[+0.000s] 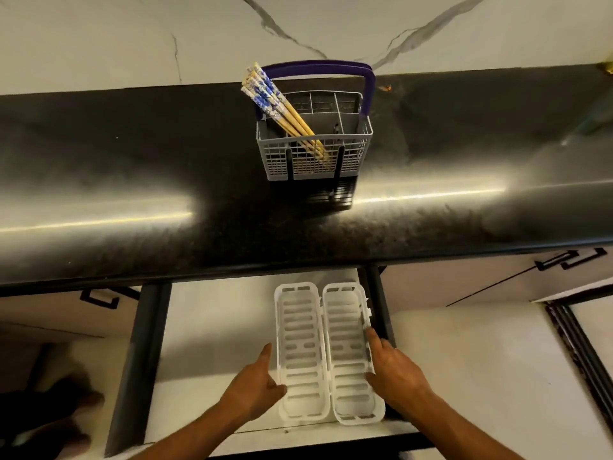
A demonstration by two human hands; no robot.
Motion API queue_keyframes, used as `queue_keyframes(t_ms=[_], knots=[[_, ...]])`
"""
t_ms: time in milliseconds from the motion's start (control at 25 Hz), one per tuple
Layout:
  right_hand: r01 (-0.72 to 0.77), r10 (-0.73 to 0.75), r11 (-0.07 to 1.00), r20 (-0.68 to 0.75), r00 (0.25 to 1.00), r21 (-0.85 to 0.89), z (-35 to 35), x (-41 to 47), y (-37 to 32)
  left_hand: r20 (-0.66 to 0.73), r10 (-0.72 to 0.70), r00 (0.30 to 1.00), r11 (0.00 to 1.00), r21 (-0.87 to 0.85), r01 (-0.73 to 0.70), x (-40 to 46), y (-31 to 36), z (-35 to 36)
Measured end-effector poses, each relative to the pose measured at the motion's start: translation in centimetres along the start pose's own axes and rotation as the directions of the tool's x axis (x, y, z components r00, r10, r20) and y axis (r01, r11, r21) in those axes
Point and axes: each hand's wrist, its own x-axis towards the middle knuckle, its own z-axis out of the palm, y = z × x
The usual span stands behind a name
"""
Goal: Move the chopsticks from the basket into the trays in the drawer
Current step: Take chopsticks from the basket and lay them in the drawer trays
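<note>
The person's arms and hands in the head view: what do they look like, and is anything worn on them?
Both forearms are bare as far as the picture shows: no sleeves, no gloves. The left hand and the right hand show no ring, watch or bracelet that I can make out. The fingers are uncovered. The arms enter from the lower edge, so anything worn higher up is out of view.

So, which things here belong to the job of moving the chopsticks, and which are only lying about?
For the job:
- chopsticks, leaning in the basket
- grey cutlery basket with a purple handle
- two white slotted trays side by side in the open drawer
- left hand and right hand, at the trays' outer sides

Not part of it:
- black countertop
- marble wall
- black cabinet handles
</note>
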Motion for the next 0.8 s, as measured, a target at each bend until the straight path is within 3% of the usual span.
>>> queue_keyframes(t_ms=[360,440,520,600,640,720,800], knots=[[0.044,-0.039,0.993,0.050,0.998,-0.110,0.3,-0.2,0.1,0.084,-0.039,0.996,0.996,0.089,0.031,-1.3,0.0,1.2],[0.044,-0.039,0.996,0.063,0.997,-0.074,-1.3,-0.9,-1.1,0.106,-0.022,0.994,0.981,0.196,0.000,-1.5,0.4,0.3],[0.099,-0.099,0.993,-0.001,0.995,-0.060,-5.5,-1.1,-2.7,0.161,-0.017,0.987,0.942,0.335,-0.038,-1.6,1.9,-2.8],[0.180,-0.182,0.983,-0.189,0.965,-0.028,-11.7,-0.3,-5.0,0.155,0.037,0.987,0.943,0.320,-0.086,-1.7,3.7,-8.2],[0.264,-0.245,0.964,-0.325,0.913,0.013,-15.1,0.4,-6.5,0.105,0.108,0.989,0.955,0.265,-0.132,-1.9,4.9,-11.5],[0.463,-0.338,0.881,-0.555,0.760,0.097,-21.3,2.0,-9.5,-0.136,0.270,0.953,0.963,0.060,-0.264,-2.2,7.3,-17.4],[0.568,-0.366,0.816,-0.667,0.649,0.106,-26.3,4.5,-12.9,-0.420,0.319,0.850,0.900,-0.148,-0.411,-2.3,10.4,-22.5]])
